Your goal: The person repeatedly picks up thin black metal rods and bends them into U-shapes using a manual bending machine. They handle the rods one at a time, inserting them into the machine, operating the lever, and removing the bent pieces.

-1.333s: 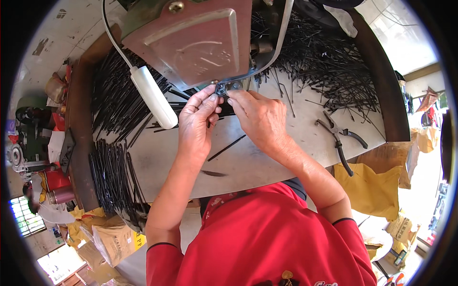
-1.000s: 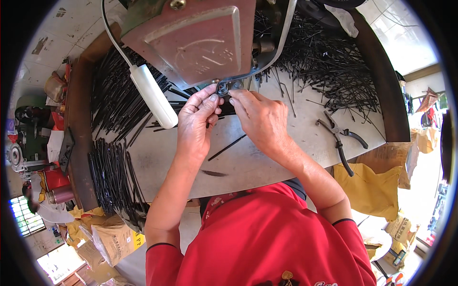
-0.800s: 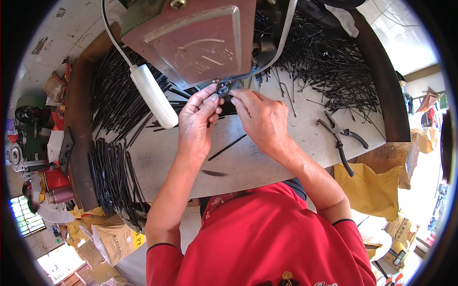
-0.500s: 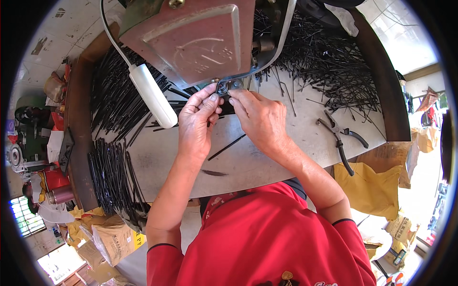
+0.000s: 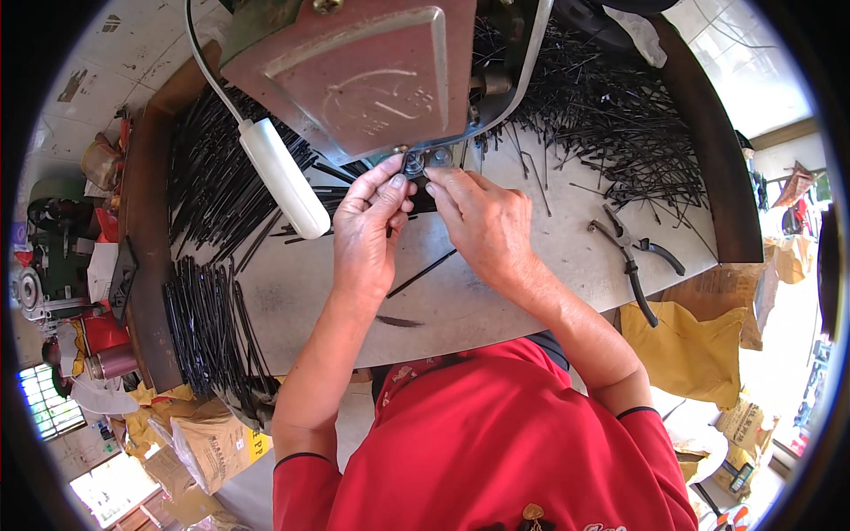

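Dark slim piece (image 5: 409,165) is at the lower edge of the machine head (image 5: 372,88), just beside a small round metal fitting (image 5: 439,157), and its full shape is hidden by your fingers. Your left hand (image 5: 369,196) has it pinched between thumb and forefinger. Your right hand (image 5: 482,211) has its thumb and forefinger drawn close together on the other side; you leave too little showing to tell whether they grip anything.

As for how far along you are, this piece looks to be partway through being handled, since it is at the machine and not laid down. To your left lie a heap of black rods (image 5: 235,190) and a neater bundle (image 5: 212,327), mostly straight; to your right spreads a tangled pile of thin dark rods (image 5: 584,115), some with bent ends. If the bent ones are the finished ones, plenty is done and plenty is left, though you can't confirm that from here. One loose rod (image 5: 423,273) lies on the metal tabletop (image 5: 531,296), and the pliers (image 5: 630,248) rest apart from your hands, jaws parted.
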The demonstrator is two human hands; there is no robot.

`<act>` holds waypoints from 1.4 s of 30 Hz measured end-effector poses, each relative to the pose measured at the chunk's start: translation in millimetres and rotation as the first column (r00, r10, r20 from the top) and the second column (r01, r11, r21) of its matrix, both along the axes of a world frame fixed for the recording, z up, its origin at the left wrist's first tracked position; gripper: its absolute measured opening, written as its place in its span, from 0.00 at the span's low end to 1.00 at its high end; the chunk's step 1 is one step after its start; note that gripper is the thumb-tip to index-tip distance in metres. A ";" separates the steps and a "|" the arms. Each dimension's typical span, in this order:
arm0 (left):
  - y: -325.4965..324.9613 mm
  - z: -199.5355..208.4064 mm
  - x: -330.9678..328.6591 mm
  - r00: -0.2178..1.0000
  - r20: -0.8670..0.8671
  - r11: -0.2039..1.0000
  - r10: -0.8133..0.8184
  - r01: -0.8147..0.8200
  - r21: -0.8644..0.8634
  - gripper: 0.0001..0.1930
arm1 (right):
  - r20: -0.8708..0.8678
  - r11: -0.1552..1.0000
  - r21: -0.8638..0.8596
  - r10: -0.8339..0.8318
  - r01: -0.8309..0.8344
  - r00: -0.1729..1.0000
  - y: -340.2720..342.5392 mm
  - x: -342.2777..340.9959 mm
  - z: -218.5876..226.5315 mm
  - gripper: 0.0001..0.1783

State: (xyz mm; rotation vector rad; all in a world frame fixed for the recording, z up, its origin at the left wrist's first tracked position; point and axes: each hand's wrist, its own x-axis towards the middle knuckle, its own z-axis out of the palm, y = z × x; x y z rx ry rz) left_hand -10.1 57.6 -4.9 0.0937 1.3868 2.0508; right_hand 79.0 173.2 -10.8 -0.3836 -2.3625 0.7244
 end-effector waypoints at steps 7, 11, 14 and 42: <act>-0.4 -1.5 1.5 1.000 0.006 1.000 0.012 -0.012 0.002 0.14 | 0.001 1.000 -0.006 0.003 -0.003 1.000 0.1 0.2 -2.0 0.08; 1.3 -1.1 1.4 1.000 -0.019 1.000 0.020 -0.020 -0.018 0.14 | -0.003 1.000 -0.010 -0.005 0.005 1.000 -0.5 -1.0 -2.3 0.08; 2.0 -0.4 1.5 0.999 -0.031 1.000 0.027 -0.027 -0.011 0.14 | 0.019 1.000 -0.017 -0.012 0.012 1.000 -1.8 -2.4 -2.1 0.08; -9.5 18.8 -7.3 0.964 -0.012 0.962 -0.267 0.265 -0.070 0.09 | 0.115 0.800 -0.576 0.284 -0.170 0.952 13.6 16.8 28.8 0.12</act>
